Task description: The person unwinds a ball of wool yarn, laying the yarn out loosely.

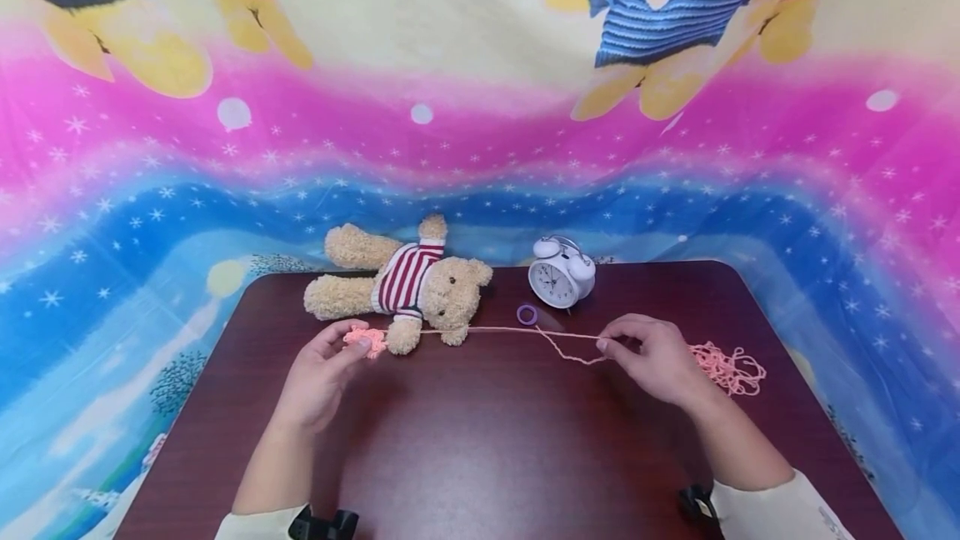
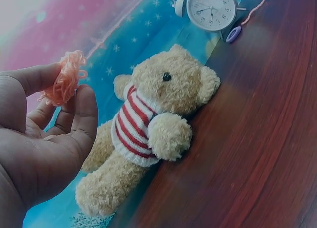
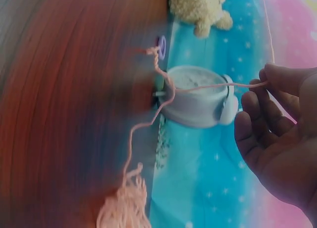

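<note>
Left hand (image 1: 315,382) pinches peach yarn bundle (image 1: 375,338); right hand (image 1: 657,357) pinches taut strand (image 1: 517,329), long axis running left-to-right, nearly level.

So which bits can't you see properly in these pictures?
Head view: the middle of the peach yarn bunch, covered by the left hand's thumb.
Right wrist view: the rest of the loose yarn pile, cut off by the bottom edge.
Right wrist view: the numbers on the clock, blurred.
Right wrist view: the teddy bear's body, cut off by the top edge.
Left wrist view: the clock's top, cut off by the top edge.
</note>
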A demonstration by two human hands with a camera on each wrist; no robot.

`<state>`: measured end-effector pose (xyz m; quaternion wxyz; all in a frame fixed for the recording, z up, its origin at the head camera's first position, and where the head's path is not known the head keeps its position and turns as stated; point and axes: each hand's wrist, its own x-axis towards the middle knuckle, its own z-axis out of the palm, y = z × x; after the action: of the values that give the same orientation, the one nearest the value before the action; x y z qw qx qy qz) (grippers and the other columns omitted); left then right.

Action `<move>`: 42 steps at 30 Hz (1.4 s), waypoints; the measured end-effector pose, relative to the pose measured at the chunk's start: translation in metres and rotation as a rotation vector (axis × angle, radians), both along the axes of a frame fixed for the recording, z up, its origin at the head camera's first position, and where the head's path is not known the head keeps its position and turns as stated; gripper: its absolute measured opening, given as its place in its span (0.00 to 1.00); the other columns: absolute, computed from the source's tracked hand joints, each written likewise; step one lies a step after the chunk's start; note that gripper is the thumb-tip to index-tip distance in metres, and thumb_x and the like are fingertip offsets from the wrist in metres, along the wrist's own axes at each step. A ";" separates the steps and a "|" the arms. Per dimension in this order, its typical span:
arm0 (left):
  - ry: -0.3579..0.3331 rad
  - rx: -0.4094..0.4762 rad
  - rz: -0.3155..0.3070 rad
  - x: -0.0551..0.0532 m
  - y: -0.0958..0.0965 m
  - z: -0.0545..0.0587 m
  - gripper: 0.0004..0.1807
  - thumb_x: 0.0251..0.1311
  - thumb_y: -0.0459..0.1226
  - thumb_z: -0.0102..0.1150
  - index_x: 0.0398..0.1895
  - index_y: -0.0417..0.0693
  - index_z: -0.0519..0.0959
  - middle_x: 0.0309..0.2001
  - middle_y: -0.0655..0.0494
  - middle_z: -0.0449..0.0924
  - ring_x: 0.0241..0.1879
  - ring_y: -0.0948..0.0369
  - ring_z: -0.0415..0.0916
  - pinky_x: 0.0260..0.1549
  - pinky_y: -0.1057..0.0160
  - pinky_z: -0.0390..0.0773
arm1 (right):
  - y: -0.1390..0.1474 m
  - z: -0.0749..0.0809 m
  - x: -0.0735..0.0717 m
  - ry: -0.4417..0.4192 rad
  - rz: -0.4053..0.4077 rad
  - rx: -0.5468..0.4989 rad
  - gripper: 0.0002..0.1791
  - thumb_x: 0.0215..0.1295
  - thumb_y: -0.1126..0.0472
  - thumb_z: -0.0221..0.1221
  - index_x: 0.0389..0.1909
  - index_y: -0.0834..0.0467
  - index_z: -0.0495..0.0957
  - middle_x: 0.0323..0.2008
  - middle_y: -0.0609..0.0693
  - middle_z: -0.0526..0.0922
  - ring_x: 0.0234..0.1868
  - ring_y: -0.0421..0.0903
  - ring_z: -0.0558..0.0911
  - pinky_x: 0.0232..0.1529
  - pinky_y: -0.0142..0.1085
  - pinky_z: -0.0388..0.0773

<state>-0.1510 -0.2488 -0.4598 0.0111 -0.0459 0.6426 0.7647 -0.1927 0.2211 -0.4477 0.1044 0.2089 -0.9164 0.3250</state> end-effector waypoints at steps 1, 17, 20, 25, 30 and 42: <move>-0.004 0.002 0.005 0.000 -0.002 0.000 0.12 0.71 0.32 0.63 0.55 0.45 0.76 0.42 0.58 0.82 0.41 0.64 0.83 0.49 0.64 0.83 | 0.004 0.000 0.000 0.001 -0.009 0.003 0.01 0.66 0.59 0.70 0.36 0.48 0.88 0.37 0.38 0.86 0.35 0.39 0.80 0.35 0.40 0.80; 0.004 -0.001 0.073 0.012 -0.031 0.002 0.10 0.71 0.33 0.63 0.53 0.47 0.78 0.43 0.58 0.82 0.43 0.64 0.84 0.51 0.63 0.84 | 0.062 0.000 0.009 0.023 -0.116 0.077 0.03 0.68 0.58 0.69 0.37 0.45 0.88 0.39 0.39 0.87 0.35 0.37 0.80 0.34 0.34 0.79; -0.001 -0.006 0.079 0.015 -0.038 0.002 0.11 0.71 0.33 0.63 0.54 0.47 0.77 0.44 0.58 0.82 0.44 0.64 0.84 0.51 0.63 0.84 | 0.073 0.001 0.012 0.021 -0.134 0.082 0.01 0.69 0.57 0.68 0.37 0.47 0.88 0.39 0.40 0.87 0.33 0.36 0.80 0.32 0.33 0.77; 0.015 -0.010 0.076 0.019 -0.051 0.001 0.12 0.72 0.34 0.62 0.56 0.47 0.77 0.46 0.58 0.82 0.46 0.64 0.85 0.52 0.63 0.84 | 0.091 0.005 0.016 -0.007 -0.168 0.088 0.02 0.70 0.56 0.68 0.39 0.47 0.88 0.40 0.45 0.88 0.28 0.37 0.78 0.29 0.34 0.75; 0.030 -0.011 0.073 0.022 -0.060 -0.001 0.14 0.73 0.34 0.61 0.58 0.45 0.76 0.47 0.58 0.81 0.46 0.64 0.84 0.50 0.65 0.84 | 0.109 0.005 0.017 -0.039 -0.212 0.122 0.05 0.71 0.52 0.66 0.41 0.47 0.88 0.43 0.48 0.88 0.31 0.37 0.79 0.32 0.35 0.75; 0.046 0.041 0.114 0.031 -0.087 -0.004 0.12 0.73 0.31 0.60 0.56 0.45 0.79 0.45 0.59 0.82 0.44 0.65 0.84 0.49 0.65 0.85 | 0.148 -0.008 0.014 -0.032 -0.241 0.101 0.06 0.70 0.56 0.67 0.43 0.53 0.88 0.44 0.56 0.89 0.35 0.28 0.77 0.36 0.27 0.72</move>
<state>-0.1202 -0.3357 -0.4635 -0.0464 -0.0646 0.6231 0.7781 -0.1785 0.3690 -0.4562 0.1174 0.0969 -0.9516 0.2669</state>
